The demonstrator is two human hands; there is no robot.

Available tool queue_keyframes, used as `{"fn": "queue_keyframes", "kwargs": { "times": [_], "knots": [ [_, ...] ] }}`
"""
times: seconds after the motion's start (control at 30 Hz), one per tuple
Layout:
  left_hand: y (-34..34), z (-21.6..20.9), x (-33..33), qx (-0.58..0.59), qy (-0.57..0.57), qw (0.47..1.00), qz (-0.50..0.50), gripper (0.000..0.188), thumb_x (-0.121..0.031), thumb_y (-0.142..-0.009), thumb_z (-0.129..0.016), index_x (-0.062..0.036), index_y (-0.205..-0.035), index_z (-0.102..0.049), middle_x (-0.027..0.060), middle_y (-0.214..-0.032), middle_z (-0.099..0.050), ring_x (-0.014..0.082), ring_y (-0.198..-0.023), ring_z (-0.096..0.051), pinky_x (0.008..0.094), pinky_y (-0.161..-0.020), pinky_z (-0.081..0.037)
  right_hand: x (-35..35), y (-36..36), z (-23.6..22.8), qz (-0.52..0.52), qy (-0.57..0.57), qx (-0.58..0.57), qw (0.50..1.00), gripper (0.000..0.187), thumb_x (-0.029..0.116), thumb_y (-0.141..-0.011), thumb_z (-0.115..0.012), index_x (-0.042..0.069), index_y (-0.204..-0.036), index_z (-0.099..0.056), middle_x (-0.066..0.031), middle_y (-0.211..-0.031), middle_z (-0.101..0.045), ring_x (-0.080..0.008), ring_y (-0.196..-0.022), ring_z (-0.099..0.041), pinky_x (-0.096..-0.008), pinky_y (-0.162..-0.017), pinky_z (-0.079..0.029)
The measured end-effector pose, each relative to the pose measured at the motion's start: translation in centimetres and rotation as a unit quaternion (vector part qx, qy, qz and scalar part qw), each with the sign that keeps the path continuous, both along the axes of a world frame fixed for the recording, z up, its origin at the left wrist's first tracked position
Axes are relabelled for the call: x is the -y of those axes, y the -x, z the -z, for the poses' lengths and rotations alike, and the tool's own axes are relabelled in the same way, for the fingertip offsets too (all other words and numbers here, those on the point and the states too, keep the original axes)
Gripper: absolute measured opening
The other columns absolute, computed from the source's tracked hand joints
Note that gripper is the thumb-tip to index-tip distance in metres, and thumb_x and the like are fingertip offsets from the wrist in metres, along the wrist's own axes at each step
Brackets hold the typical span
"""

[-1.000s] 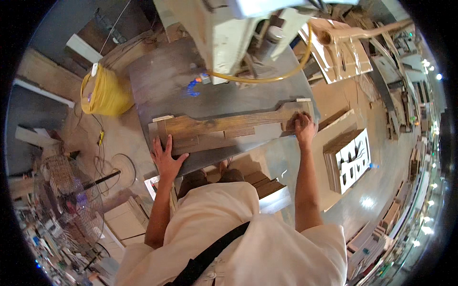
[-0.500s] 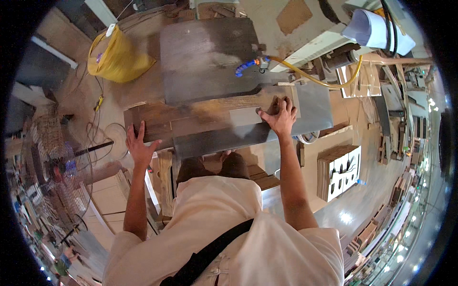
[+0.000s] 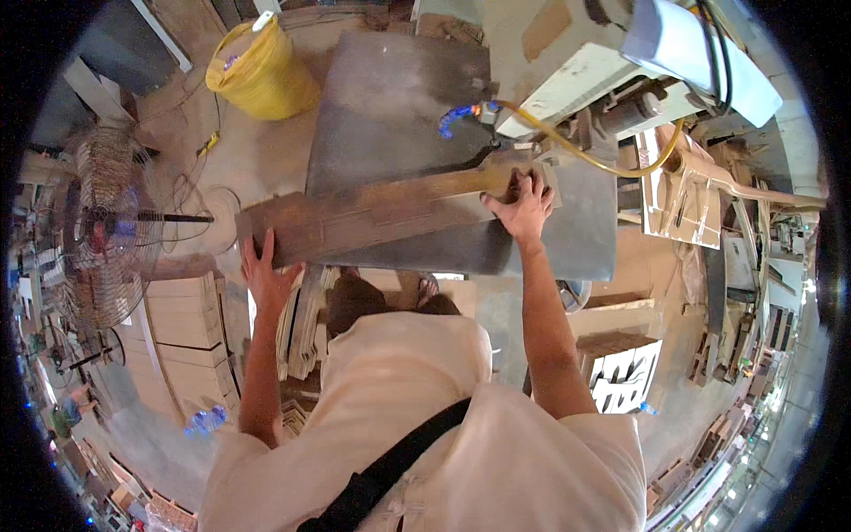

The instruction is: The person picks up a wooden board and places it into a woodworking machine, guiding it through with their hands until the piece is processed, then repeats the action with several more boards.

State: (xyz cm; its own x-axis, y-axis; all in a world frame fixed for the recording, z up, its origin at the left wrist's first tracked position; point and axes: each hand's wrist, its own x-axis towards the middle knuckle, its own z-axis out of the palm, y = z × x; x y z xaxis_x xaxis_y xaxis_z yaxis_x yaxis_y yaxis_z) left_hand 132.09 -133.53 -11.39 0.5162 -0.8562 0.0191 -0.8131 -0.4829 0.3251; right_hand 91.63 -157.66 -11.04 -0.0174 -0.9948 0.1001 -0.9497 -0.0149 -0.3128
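Note:
A long brown wooden board (image 3: 355, 217) lies slantwise on the dark metal machine table (image 3: 567, 239), its left end jutting past the table's edge. At that end my left hand (image 3: 269, 277) grips the near corner, fingers over the end and thumb along the near edge. Toward the other end my right hand (image 3: 526, 208) is curled down on the board, thumb apart from the bent fingers, around a dark raised part mostly hidden by them. Just beyond my right hand, a blue jointed nozzle (image 3: 456, 117) points down over the table.
A yellow hose (image 3: 603, 167) loops from the nozzle past the machine body (image 3: 576, 89). A yellow sack (image 3: 266, 75) stands beyond the table at left, a caged fan (image 3: 102, 226) at far left. Stacked boards (image 3: 177, 341) sit near left; white-faced cut panels (image 3: 625, 372) lie near right.
The view has turned. Against the table's near edge, the board now lies at a steeper angle, its left end swung toward me. Both hands stay at their places on it.

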Motion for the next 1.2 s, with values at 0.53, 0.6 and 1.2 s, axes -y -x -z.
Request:
{"fn": "queue_keyframes", "kwargs": {
  "times": [0.53,0.6,1.2],
  "knots": [
    [8.3,-0.2,-5.1,-0.005,0.0,0.995,-0.096,0.09,-0.043,-0.065,-0.081,-0.0271,-0.143,-0.04,0.0219,-0.146,-0.027,0.0412,-0.134,-0.028,0.0547,-0.108,-0.024,3.1,2.6,1.3,-0.099,0.045,-0.001,0.994,0.084,0.052,-0.053,-0.081,0.019,-0.125,-0.054,-0.0115,-0.139,-0.041,-0.0475,-0.128,-0.028,-0.0641,-0.101,-0.027],
    [8.6,0.3,-5.4,0.004,0.004,0.995,-0.102,0.09,-0.046,-0.065,-0.08,-0.0272,-0.143,-0.04,0.0227,-0.146,-0.028,0.041,-0.134,-0.028,0.0547,-0.108,-0.024,3.7,2.7,1.3,-0.111,0.018,0.012,0.994,0.088,0.053,-0.054,-0.08,0.02,-0.13,-0.05,-0.0159,-0.141,-0.037,-0.0521,-0.132,-0.021,-0.0675,-0.103,-0.023],
    [18.0,-0.5,-7.5,0.021,-0.02,0.982,-0.186,0.092,-0.047,-0.062,-0.082,-0.0259,-0.142,-0.042,0.0235,-0.142,-0.032,0.043,-0.128,-0.034,0.055,-0.103,-0.028,8.9,6.8,4.2,-0.266,0.153,-0.005,0.952,0.077,0.044,-0.051,-0.084,0.011,-0.115,-0.058,-0.0147,-0.117,-0.052,-0.0364,-0.113,-0.041,-0.0509,-0.102,-0.027]
  ]
}}
